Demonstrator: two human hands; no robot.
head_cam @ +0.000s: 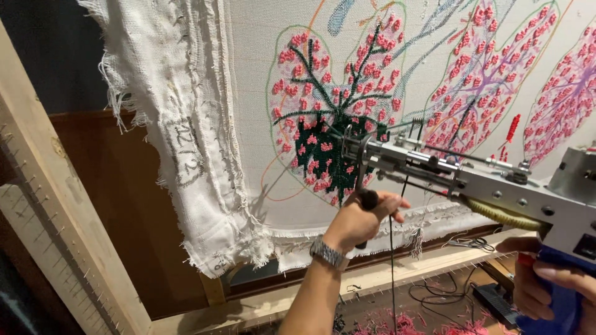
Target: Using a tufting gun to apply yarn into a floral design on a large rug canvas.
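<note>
Along the left edge runs the wooden frame (59, 205), its face studded with small nails, and the frayed white cloth (186, 124) stretched on it is folded over in a thick, ragged strip at that side. Further in, near the lower edge of the cloth, sits the leaf outline (335, 105), filled with pink tufts and a dark green patch at its base.

My left hand (363, 217) is closed in a fist around the black front handle (369, 200) of the tufting gun (472, 180), a metal watch (327, 252) on that wrist. The gun's tip presses against the green patch, and its grey metal body reaches back to the right, with green yarn (392, 260) hanging down from it.

My right hand (552, 279) is wrapped around the gun's blue rear grip (562, 304) in the lower right corner, fingers curled tight. Behind the gun, more pink and purple leaves (490, 68) cover the cloth toward its right edge. Pink yarn scraps (397, 324) lie below the frame's bottom bar.
</note>
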